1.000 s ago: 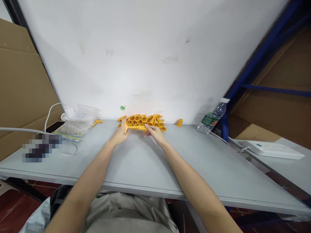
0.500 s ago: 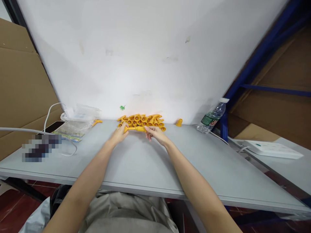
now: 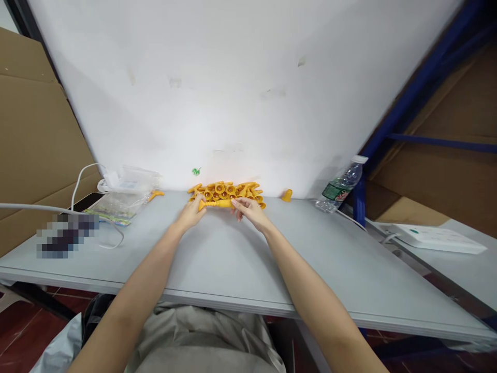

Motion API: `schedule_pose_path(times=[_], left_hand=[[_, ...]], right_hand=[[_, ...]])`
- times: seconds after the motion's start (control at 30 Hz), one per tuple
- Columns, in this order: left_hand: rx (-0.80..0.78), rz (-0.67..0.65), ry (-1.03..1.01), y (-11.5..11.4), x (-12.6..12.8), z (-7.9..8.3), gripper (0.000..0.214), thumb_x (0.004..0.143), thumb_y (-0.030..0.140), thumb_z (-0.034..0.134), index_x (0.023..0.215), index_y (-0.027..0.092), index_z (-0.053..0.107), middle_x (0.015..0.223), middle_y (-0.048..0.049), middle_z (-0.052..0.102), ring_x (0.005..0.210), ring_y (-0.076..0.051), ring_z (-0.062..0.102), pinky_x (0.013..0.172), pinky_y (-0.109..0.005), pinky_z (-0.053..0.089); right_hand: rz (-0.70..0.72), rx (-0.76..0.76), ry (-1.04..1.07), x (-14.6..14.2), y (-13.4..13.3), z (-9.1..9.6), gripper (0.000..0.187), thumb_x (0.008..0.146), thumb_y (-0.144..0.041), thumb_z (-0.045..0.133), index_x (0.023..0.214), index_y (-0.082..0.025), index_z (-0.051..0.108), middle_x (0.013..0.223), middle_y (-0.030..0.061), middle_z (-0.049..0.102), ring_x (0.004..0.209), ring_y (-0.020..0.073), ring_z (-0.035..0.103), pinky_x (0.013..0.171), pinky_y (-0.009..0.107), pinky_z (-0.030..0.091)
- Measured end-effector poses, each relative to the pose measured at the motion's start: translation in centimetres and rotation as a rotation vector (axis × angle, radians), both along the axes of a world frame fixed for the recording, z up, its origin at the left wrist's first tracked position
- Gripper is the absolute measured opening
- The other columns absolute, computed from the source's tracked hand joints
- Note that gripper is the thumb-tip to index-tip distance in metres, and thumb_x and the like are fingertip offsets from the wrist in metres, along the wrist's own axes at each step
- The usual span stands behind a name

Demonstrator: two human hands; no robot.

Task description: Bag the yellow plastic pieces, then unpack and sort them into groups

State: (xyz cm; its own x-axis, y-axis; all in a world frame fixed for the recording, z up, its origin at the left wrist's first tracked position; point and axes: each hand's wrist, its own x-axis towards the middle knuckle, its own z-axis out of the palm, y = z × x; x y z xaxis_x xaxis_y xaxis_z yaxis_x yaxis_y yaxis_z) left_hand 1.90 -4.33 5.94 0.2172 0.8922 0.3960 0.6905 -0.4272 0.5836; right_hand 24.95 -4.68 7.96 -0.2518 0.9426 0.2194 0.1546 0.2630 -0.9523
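Near the back of the counter [image 3: 229, 259], smooth and grey, a slim yellow piece [image 3: 218, 203] stretched crosswise, knobbly along its left part, thicker and ribbed toward the right. Grasped at one end by the left hand [image 3: 191, 211]; pinched at the other between thumb and fingertips of the right hand [image 3: 250, 211]. Just behind, at the foot of a white, scuffed wall panel [image 3: 233, 103], a heap of glossy yellow pieces [image 3: 220, 189], many with round, hollow, cup-like mouths facing forward. Off to the right, a tapered yellow cap [image 3: 287, 195], then a clear, shiny-walled bottle [image 3: 341, 185] with a white lid [image 3: 360, 159]. Off to the left, a curved yellow piece [image 3: 157, 194] beside a crinkled, transparent bag [image 3: 124, 204].
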Motion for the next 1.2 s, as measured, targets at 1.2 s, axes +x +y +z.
schedule_pose_path(times=[1.2], left_hand=[[-0.013, -0.038, -0.106, -0.2, 0.2, 0.3, 0.017, 0.085, 0.035, 0.055, 0.096, 0.024, 0.049, 0.072, 0.0029, 0.052, 0.07, -0.016, 0.055, 0.067, -0.025, 0.039]], right_hand=[[-0.002, -0.013, 0.061, -0.2, 0.5, -0.9, 0.06, 0.063, -0.072, 0.069, 0.084, -0.018, 0.059, 0.057, 0.0002, 0.064, 0.044, 0.013, 0.056, 0.049, 0.027, 0.044]])
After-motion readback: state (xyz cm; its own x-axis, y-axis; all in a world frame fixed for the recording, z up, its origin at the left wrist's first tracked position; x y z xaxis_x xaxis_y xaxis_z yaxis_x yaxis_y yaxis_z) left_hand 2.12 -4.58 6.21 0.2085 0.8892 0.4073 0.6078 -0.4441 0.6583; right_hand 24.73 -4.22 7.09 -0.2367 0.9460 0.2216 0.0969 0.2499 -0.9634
